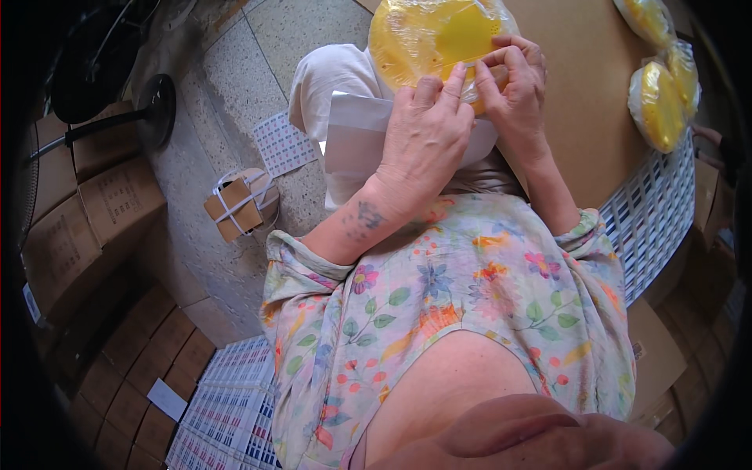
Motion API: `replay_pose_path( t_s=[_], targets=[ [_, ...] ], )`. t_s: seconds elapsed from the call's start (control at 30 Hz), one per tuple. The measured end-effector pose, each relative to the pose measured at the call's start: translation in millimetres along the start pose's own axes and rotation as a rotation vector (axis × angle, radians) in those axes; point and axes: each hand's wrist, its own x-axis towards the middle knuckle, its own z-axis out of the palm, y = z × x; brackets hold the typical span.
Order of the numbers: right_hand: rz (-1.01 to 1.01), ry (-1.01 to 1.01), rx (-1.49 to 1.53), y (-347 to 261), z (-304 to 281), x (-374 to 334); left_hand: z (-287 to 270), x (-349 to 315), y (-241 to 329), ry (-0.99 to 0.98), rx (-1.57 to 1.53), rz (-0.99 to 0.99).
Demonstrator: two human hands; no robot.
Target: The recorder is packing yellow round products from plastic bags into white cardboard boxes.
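At the top middle, a round yellow plastic item in crinkled clear wrap lies in front of me, partly over my lap. My left hand rests at its near edge, index finger stretched out against the wrap and the other fingers partly bent. Beside it, my right hand is closed, thumb and index finger pinched together at the wrapped edge. Whatever sits between those fingertips is too small to make out. White paper lies on my lap under the left hand, partly covered by it.
A brown cardboard surface spreads to the right, with several wrapped yellow items at its far side. A white woven crate stands below. On the floor lie a sticker sheet and a strapped cardboard piece. Cartons are stacked left.
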Motion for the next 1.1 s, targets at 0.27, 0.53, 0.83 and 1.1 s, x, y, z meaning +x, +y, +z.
replay_pose_path(
  t_s=[0.27, 0.53, 0.83, 1.1],
  targets=[
    [0.095, 0.074, 0.192, 3, 6, 1, 1, -1, -1, -0.011, 0.010, -0.010],
    [0.116, 0.196, 0.121, 12, 26, -4, 0, -5, -2, 0.003, 0.008, -0.006],
    [0.550, -0.139, 0.889, 29, 15, 18, -1, -9, -4, 0.008, -0.083, 0.002],
    [0.769, -0.369, 1.023, 39, 11, 34, -3, -9, -8, 0.003, -0.086, -0.015]
  ],
)
